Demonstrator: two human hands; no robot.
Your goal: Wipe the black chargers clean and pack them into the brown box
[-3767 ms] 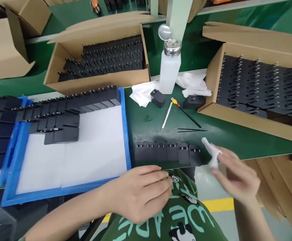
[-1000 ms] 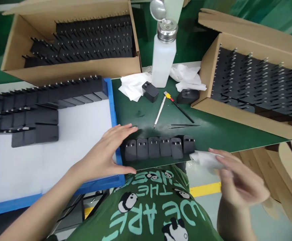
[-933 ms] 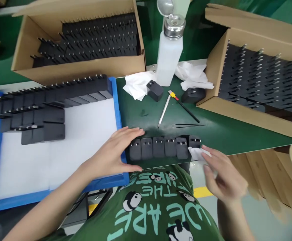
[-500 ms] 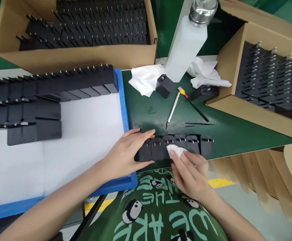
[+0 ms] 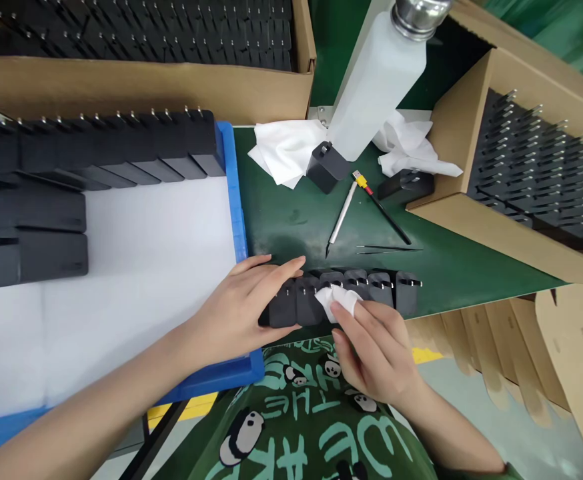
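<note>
A row of several black plug adapters (image 5: 310,301), prongs up, stands along the near edge of the green table. My left hand (image 5: 244,303) grips the row's left end, thumb on the near side and fingers on the far side. In my right hand (image 5: 375,347) is a folded white wipe (image 5: 336,298), pinched by the fingers and pressed on the adapters left of the row's middle. The wipe and fingers partly hide those adapters. At the right end, one adapter (image 5: 407,293) stands slightly apart with its prongs pointing right.
A blue-rimmed tray (image 5: 232,193) with adapters lies left. Cardboard boxes of adapters stand at the back left (image 5: 171,90) and right (image 5: 491,237). Between them are a white bottle (image 5: 379,83), wipes (image 5: 287,150), loose adapters (image 5: 327,167), a pen-like tool (image 5: 341,217), a USB lead (image 5: 384,210) and tweezers (image 5: 389,250).
The wipe in my right hand has moved slightly left along the row. My left hand keeps its hold on the row's end. The whole view has shifted a little.
</note>
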